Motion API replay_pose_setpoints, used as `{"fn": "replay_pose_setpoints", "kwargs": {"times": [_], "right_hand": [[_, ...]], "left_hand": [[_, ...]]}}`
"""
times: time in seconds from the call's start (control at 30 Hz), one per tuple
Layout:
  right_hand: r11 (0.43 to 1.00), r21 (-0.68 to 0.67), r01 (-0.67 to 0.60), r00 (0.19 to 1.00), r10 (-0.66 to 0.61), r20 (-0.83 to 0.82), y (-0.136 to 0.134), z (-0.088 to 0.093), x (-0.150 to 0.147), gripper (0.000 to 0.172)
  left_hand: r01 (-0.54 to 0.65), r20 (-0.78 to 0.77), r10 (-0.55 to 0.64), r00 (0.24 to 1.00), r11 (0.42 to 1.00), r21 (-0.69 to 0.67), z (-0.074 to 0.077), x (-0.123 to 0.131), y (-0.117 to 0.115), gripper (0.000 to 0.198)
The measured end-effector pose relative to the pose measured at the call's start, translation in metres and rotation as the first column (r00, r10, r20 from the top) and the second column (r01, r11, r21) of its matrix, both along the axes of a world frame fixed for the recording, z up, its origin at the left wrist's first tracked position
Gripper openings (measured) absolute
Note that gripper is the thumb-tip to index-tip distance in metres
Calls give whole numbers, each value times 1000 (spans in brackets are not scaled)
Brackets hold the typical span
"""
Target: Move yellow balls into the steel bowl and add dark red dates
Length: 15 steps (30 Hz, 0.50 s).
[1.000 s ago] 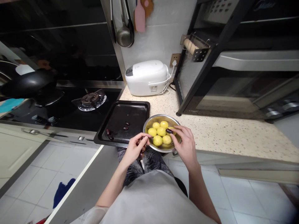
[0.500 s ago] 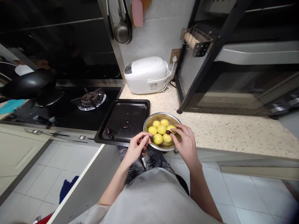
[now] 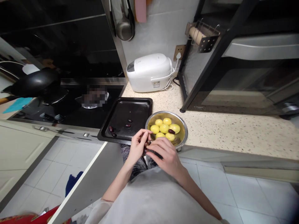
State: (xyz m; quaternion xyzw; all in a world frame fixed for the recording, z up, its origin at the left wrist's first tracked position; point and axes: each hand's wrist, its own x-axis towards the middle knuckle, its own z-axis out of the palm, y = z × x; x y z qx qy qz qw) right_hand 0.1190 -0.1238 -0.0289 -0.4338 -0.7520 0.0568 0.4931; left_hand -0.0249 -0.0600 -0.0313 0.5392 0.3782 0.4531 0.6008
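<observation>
Against the left rim of a steel bowl [image 3: 185, 132] is my left hand [image 3: 139, 143], its fingers curled round several dark red grapes [image 3: 146, 144]. My right hand [image 3: 166, 154] meets it over the bowl's near-left edge, thumb and fingertips bent in on one of those grapes; the exact grip is partly hidden. Several round yellow fruits [image 3: 164, 128], lemon-like, fill the bowl. On top of them, towards the right, lies a single dark grape [image 3: 171, 131]. Left of the bowl, a black baking tray [image 3: 137, 107] carries several more dark grapes [image 3: 127, 125].
A white rice cooker [image 3: 149, 73] with its cord stands behind the bowl. To the right is a black rack with an oven [image 3: 252, 84]. The gas stove [image 3: 77, 115] with a black wok [image 3: 37, 82] is at left. Below the tray, a drawer or door panel [image 3: 93, 180] juts out.
My right hand has let go of a grape on the yellow fruits and moved left and down to my left hand. The view has shifted slightly.
</observation>
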Motion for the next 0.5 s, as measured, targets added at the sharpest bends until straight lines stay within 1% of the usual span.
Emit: {"fn": "replay_pose_setpoints", "kwargs": {"times": [0.1,0.23,0.33,0.5], "right_hand": [[997,-26,-68,995,70,73,0,-3,-6,13],[998,-24,-64,994,66,87,2,-6,-9,14],[998,-8,-58,995,58,81,3,-7,-9,14],[995,-41,-95,995,96,10,2,-9,-9,18]], "left_hand": [[-34,28,34,999,999,-2,0,0,-1,35],[-57,39,56,998,998,6,-2,-1,-2,34],[-65,49,66,997,998,-12,-2,-1,-1,36],[-53,55,54,997,998,-21,0,-1,0,37]]}}
